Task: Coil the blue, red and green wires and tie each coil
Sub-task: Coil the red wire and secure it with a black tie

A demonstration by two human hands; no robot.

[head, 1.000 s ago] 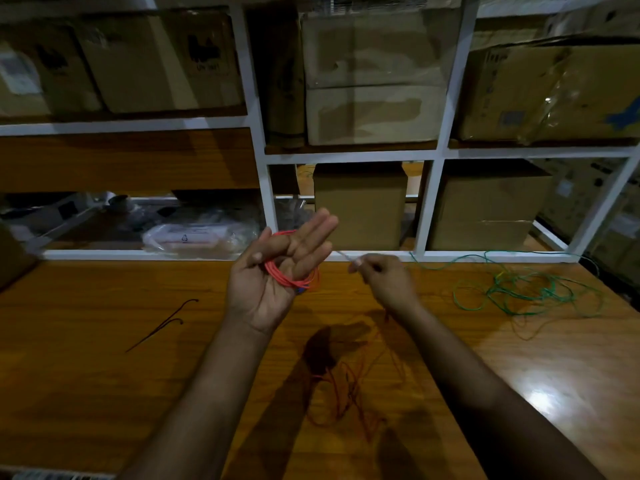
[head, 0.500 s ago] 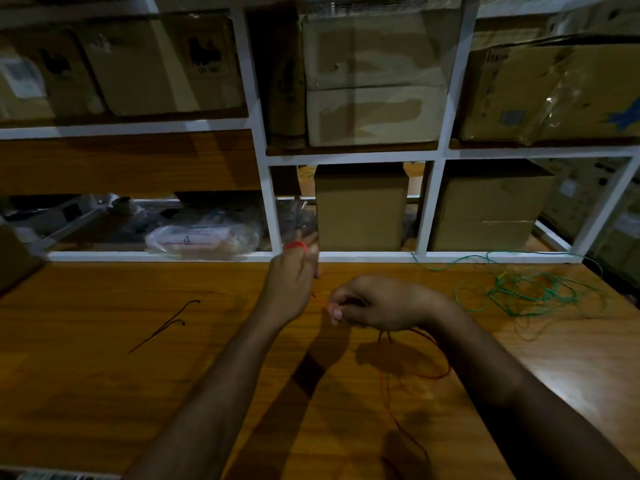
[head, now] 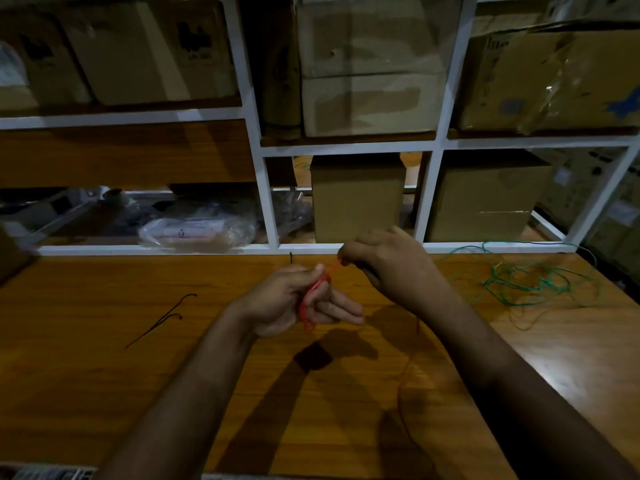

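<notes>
The red wire (head: 313, 299) sits as a small coil in the left hand (head: 294, 303), its long axis running from the thumb tip down toward the heel of the palm — nearly upright, leaning a little to the right at the top. Thumb and curled forefinger clamp the coil's upper end; the lower fingers (head: 341, 311) stretch out to the right, past the loops. From the top, a short strand runs up-right into the pinched fingertips of the right hand (head: 391, 265). The loose green wire (head: 530, 284) lies well to the right of that hand on the wooden table (head: 104, 393).
</notes>
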